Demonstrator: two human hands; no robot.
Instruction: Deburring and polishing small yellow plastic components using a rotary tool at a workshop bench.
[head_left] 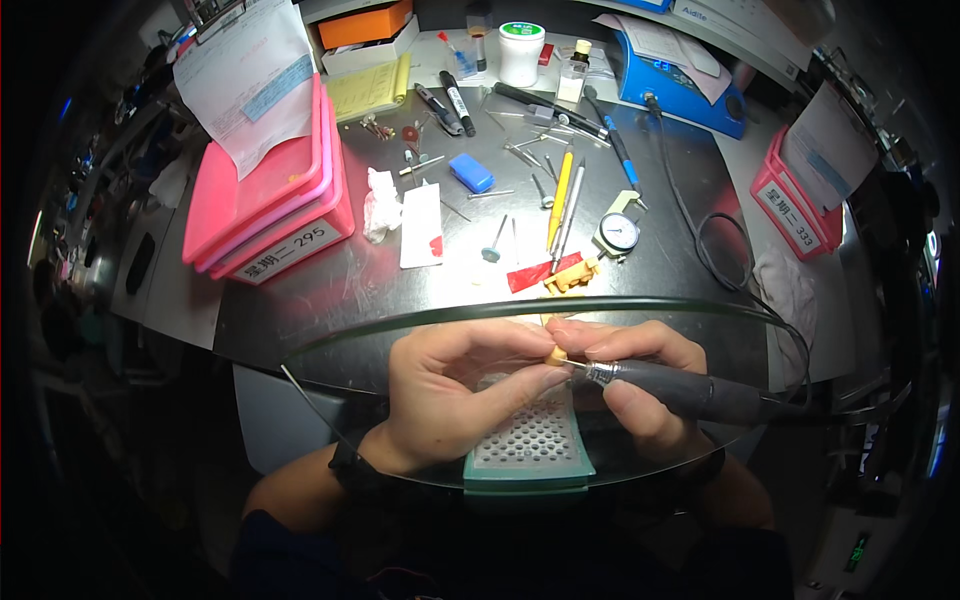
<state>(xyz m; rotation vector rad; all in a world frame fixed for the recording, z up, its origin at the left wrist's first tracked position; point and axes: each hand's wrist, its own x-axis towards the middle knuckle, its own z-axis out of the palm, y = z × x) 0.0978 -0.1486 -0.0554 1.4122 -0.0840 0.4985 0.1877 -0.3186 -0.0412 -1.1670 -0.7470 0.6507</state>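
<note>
Between the fingertips and thumb of my left hand [440,385] is a small yellowish piece [557,354], like a dental die; the fingers hide most of it. My right hand [650,350] is closed around a dark rotary handpiece [690,390], its thin bur pointing left at the piece and apparently touching it. The right fingertips also meet the left ones near the piece. Both hands show through a curved clear shield [480,312], above a perforated grille [530,440] with a green frame. Just beyond the shield's edge lie a yellow model piece [574,274] and a red strip [528,277].
Stacked pink trays [300,215] with papers stand left, a pink box [790,215] right. A blue control unit [680,95] sits back right, a cord [690,200] trailing toward the handpiece. A dial gauge [618,233], yellow pencil-like tool [562,195], blue block [471,172] and white jar [520,55] occupy the bench.
</note>
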